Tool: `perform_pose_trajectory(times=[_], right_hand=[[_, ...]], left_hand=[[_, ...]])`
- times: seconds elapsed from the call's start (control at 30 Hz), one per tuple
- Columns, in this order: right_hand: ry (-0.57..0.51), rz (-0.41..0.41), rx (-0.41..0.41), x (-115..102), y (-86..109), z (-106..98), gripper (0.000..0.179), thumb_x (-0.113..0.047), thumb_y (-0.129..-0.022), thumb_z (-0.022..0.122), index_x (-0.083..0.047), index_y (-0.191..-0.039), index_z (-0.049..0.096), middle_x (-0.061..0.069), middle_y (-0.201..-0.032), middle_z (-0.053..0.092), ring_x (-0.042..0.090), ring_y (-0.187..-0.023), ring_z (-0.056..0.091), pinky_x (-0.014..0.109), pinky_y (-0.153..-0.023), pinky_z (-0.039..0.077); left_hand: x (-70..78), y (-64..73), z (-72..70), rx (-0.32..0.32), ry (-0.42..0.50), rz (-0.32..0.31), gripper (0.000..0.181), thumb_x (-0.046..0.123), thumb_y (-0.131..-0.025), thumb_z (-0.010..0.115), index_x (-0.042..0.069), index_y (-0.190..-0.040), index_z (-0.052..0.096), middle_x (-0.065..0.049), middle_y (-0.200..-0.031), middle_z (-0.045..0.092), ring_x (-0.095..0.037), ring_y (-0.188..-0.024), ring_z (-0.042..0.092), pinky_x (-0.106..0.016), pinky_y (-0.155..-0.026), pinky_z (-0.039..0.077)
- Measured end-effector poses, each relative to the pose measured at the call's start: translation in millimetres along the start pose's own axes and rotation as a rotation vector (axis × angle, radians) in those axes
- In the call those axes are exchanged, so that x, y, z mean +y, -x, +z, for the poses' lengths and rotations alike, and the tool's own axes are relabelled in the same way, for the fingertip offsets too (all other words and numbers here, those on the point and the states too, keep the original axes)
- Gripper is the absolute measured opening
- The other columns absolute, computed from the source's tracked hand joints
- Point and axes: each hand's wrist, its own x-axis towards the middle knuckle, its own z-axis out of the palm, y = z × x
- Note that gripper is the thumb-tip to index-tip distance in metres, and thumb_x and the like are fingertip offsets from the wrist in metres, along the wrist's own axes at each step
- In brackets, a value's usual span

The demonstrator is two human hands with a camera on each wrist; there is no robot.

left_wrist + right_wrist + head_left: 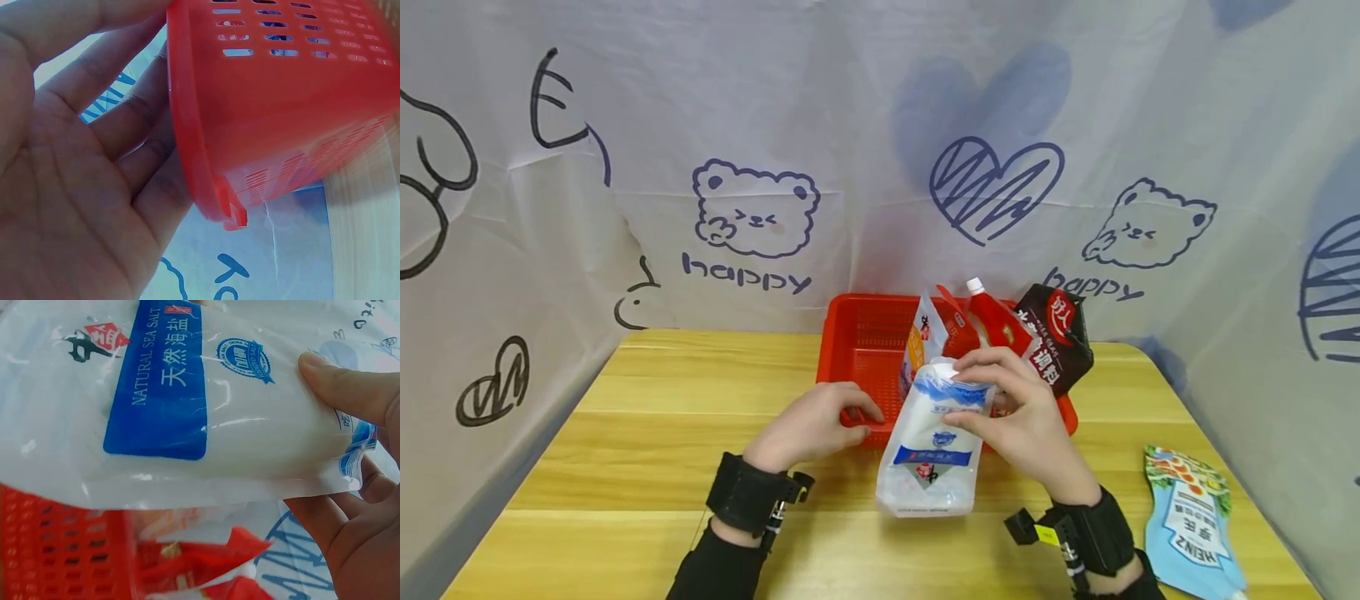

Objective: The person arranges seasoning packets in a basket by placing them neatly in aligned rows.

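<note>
In my right fingers (319, 520), a white bag (269, 444) is showing a blue band (156, 434); beside my left fingers (134, 103), a slotted basket (281, 112) is showing bright red.

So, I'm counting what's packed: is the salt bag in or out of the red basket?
Out: the right grip holds the salt bag, its lower end in front of the red basket.

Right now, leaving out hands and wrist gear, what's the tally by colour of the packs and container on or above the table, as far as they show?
Red basket: 1
White salt bag: 1
Red packs (capped pouch, packet beside it): 2
Orange-and-white pack: 1
Black pack: 1
Light-blue HEINZ pouch: 1
Total: 7
</note>
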Motion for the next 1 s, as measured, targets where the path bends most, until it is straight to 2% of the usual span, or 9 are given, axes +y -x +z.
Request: perform_pose_trajectory(times=[0.2, 0.37, 0.5, 0.6, 0.7, 0.77, 0.9, 1.0], right_hand=[[-0.02, -0.03, 0.028, -5, -14.0, 10, 0.039, 0.007, -0.078, 0.087, -0.01, -0.112, 0.076, 0.003, -0.127, 0.062, 0.021, -0.119, 0.058, 0.03, -0.084, 0.061], [-0.052, -0.021, 0.067, -6, -18.7, 19, 0.037, 0.007, -0.079, 0.086, -0.008, -0.111, 0.076, 0.004, -0.128, 0.062, 0.022, -0.118, 0.06, 0.03, -0.085, 0.061], [-0.078, -0.004, 0.08, -7, -17.5, 24, 0.036, 0.008, -0.079, 0.086, -0.006, -0.111, 0.076, 0.004, -0.128, 0.062, 0.022, -0.118, 0.06, 0.029, -0.084, 0.061], [-0.083, -0.009, 0.084, -7, -16.2, 23, 0.035, 0.008, -0.079, 0.085, -0.006, -0.11, 0.076, 0.003, -0.128, 0.062, 0.022, -0.119, 0.06, 0.029, -0.084, 0.061], [-0.075, -0.021, 0.084, -8, -17.4, 23, 0.034, 0.007, -0.08, 0.085, -0.006, -0.11, 0.077, 0.004, -0.127, 0.063, 0.022, -0.119, 0.059, 0.027, -0.082, 0.061], [-0.072, -0.023, 0.084, -8, -17.8, 23, 0.033, 0.007, -0.08, 0.085, -0.006, -0.11, 0.077, 0.004, -0.127, 0.063, 0.022, -0.118, 0.059, 0.027, -0.082, 0.06], [-0.075, -0.031, 0.086, -6, -17.6, 24, 0.034, 0.008, -0.079, 0.085, -0.006, -0.11, 0.077, 0.004, -0.127, 0.063, 0.022, -0.117, 0.06, 0.027, -0.083, 0.06], [-0.083, -0.043, 0.103, -3, -17.0, 25, 0.035, 0.009, -0.078, 0.086, -0.006, -0.109, 0.077, 0.005, -0.126, 0.063, 0.022, -0.115, 0.06, 0.026, -0.08, 0.06]], left_hand=[[-1.5, 0.9, -0.1, 0.0, 0.003, -0.005, 0.013, 0.009, -0.091, 0.079, 0.016, -0.103, 0.078, 0.006, -0.094, 0.068, -0.015, -0.085, 0.06, -0.032, -0.079, 0.055], [-1.4, 0.1, -0.9, 0.007, -0.017, 0.02, 0.013, 0.013, -0.093, 0.078, 0.012, -0.106, 0.077, 0.004, -0.09, 0.064, -0.015, -0.081, 0.059, -0.03, -0.075, 0.055], [-0.9, -0.1, -1.3, 0.045, 0.001, 0.032, 0.016, 0.013, -0.095, 0.076, 0.012, -0.111, 0.076, 0.003, -0.095, 0.066, -0.014, -0.083, 0.06, -0.03, -0.077, 0.056], [0.4, -0.9, -1.1, 0.102, 0.05, 0.053, 0.02, 0.014, -0.099, 0.071, 0.012, -0.118, 0.074, 0.001, -0.107, 0.07, -0.015, -0.089, 0.062, -0.031, -0.082, 0.057], [3.2, -0.6, -4.1, 0.157, 0.147, 0.078, 0.024, 0.018, -0.105, 0.063, 0.011, -0.127, 0.07, -0.001, -0.119, 0.071, -0.018, -0.099, 0.065, -0.035, -0.09, 0.058], [4.9, 0.0, -6.1, 0.177, 0.216, 0.089, 0.029, 0.025, -0.109, 0.056, 0.011, -0.133, 0.066, -0.002, -0.121, 0.07, -0.022, -0.103, 0.067, -0.04, -0.092, 0.059], [9.9, 1.6, -8.4, 0.169, 0.322, 0.101, 0.042, 0.039, -0.111, 0.046, 0.013, -0.142, 0.06, -0.006, -0.129, 0.069, -0.028, -0.113, 0.068, -0.048, -0.095, 0.058], [14.2, 2.8, -8.1, 0.124, 0.355, 0.12, 0.048, 0.046, -0.109, 0.047, 0.014, -0.145, 0.055, -0.006, -0.137, 0.065, -0.025, -0.119, 0.066, -0.047, -0.099, 0.057]])
